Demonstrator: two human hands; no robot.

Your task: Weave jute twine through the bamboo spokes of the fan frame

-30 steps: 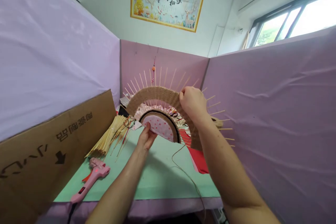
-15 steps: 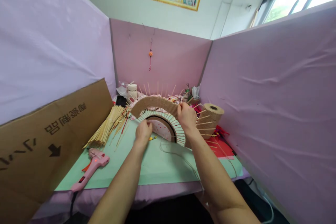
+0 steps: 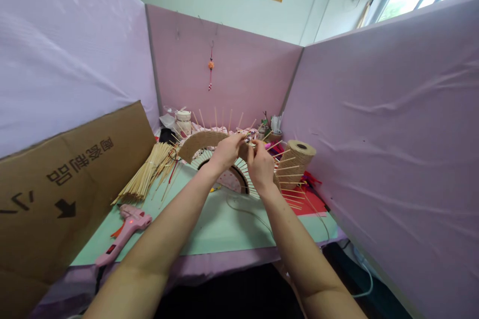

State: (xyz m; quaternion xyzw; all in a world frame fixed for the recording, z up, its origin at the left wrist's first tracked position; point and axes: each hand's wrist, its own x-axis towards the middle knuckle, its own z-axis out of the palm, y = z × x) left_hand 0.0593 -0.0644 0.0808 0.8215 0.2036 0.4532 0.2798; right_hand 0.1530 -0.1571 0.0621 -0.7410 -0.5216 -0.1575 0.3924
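A half-round fan of thin wooden sticks, with a broad band of brown twine (image 3: 202, 143) woven through them, stands in front of me. Its inner half-circle (image 3: 231, 180) is pale with pink dots and a dark rim. My left hand (image 3: 228, 152) is closed at the band's upper edge, its fingertips pinched among the sticks; what they pinch is too small to make out. Close beside it, my right hand (image 3: 262, 163) grips the band right of its top, thumb and fingers together. A loose strand of twine (image 3: 247, 211) trails over the green mat below.
Left lie a bundle of sticks (image 3: 144, 174), a pink glue gun (image 3: 125, 232) and a big cardboard sheet (image 3: 82, 179). To the right stands a twine spool (image 3: 299, 159) near red sheets (image 3: 309, 203). A white jar (image 3: 183, 122) is at the back. Fabric walls enclose the table.
My left hand has left the inner half-circle and moved up and right to the band's top edge beside my right hand. The view has shifted slightly.
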